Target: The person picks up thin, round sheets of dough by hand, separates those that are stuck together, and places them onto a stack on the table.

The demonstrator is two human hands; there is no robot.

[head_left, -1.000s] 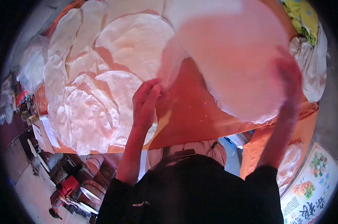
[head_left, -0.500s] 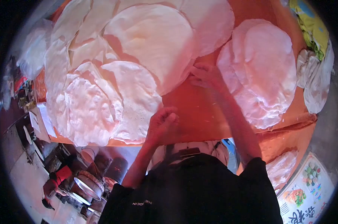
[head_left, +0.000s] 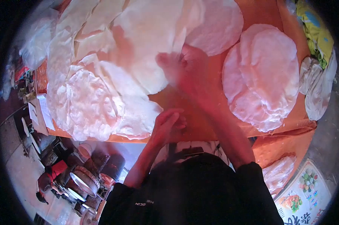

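Observation:
On the orange table surface (head_left: 210,78) lie many thin, pale, round dough-like sheets. My right hand (head_left: 188,67) is closed at the right edge of a large sheet (head_left: 143,41), pinching it; that edge is raised and blurred. My left hand (head_left: 169,122) hovers by the table's front edge, fingers curled together, with nothing visible in them. Just left of it is a smaller sheet (head_left: 139,116), beside a bumpy, wrinkled one (head_left: 89,99). A separate stack of round sheets (head_left: 268,71) lies to the right, and another round sheet (head_left: 218,28) is at the back.
Yellow cloth (head_left: 315,30) and whitish cloth (head_left: 317,88) hang at the right. A printed poster (head_left: 304,191) and a wrapped bundle (head_left: 280,170) are lower right. At lower left are a person in red (head_left: 49,180), a round pan (head_left: 83,183) and a dark barrel (head_left: 113,167).
My right hand has moved left and closed on the large sheet's edge, which has been drawn up and leftward. My left hand stays near the same place. The view has shifted slightly.

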